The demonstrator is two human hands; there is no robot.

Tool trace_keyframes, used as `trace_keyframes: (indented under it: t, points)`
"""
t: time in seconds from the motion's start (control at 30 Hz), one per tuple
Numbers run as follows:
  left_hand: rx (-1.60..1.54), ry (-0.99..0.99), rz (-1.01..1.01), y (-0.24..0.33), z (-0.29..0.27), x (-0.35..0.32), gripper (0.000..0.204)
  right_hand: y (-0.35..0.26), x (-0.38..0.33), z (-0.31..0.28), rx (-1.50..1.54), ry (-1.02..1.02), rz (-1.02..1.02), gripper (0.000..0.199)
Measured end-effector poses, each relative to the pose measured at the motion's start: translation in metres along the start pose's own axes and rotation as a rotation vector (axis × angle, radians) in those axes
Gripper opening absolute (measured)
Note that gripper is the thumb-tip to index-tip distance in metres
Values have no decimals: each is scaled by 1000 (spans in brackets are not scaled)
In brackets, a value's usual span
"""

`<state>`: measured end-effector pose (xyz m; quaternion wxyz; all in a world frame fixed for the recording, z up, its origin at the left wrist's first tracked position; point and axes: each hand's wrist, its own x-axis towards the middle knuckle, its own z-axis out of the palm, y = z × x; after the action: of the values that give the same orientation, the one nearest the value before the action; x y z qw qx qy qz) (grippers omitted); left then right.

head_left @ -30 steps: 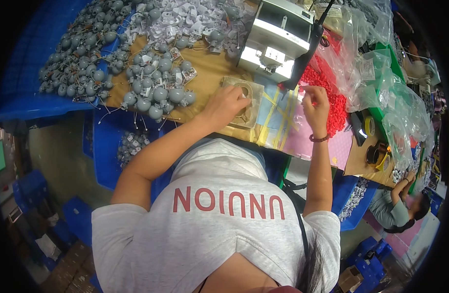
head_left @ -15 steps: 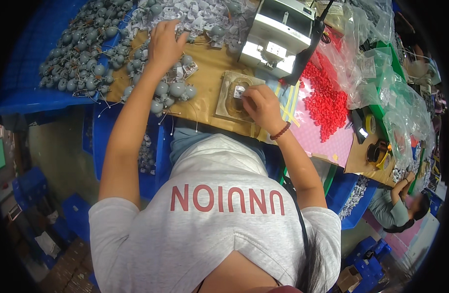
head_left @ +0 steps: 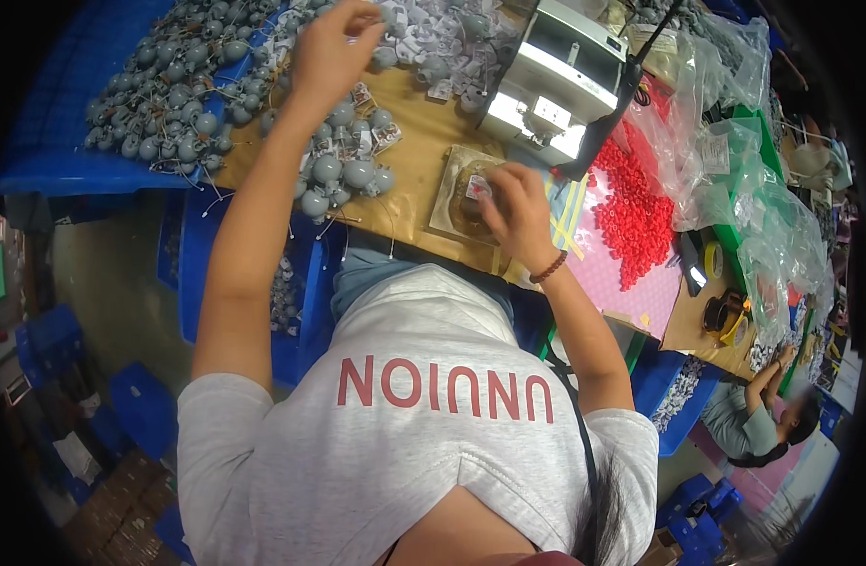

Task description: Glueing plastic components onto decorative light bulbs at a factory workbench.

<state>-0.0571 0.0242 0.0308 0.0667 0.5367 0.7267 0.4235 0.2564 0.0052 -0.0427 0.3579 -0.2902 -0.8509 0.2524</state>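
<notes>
My left hand (head_left: 331,45) reaches far out over the heap of grey round parts with wires and small tags (head_left: 343,170). Its fingers curl down into the white tagged pieces (head_left: 423,38), and what they grip is hidden. My right hand (head_left: 518,209) rests on a tan square pad (head_left: 449,193) on the brown tabletop (head_left: 416,141). Its fingertips pinch a small part with a red-and-white tag (head_left: 477,186) against the pad.
A white box-shaped machine (head_left: 557,77) stands just beyond the pad. Red beads (head_left: 633,209) lie on a pink sheet to the right, beside clear plastic bags (head_left: 744,179) and tape rolls (head_left: 725,316). More grey parts fill a blue tray (head_left: 159,104). A co-worker (head_left: 758,420) sits lower right.
My left hand has moved farther up the table, from the near grey heap into the white tagged pieces. My right hand has stayed on the tan pad.
</notes>
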Motion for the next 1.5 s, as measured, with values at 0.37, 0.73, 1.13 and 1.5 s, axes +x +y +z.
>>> trace_keyframes:
  t: [0.37,0.73,1.13,1.5]
  points:
    - [-97,-196,345,84,31,-112,50,-34,67,-4,1052,101,645,36]
    - [-278,-225,282,66,38,-111,70,-52,71,-46,810,-258,434,29]
    - [89,-303,230,46,59,-174,44,-2,0,-10,-67,-208,33,24]
    - [14,-390,165,44,77,-182,42,4,1,2,-328,-333,-92,28]
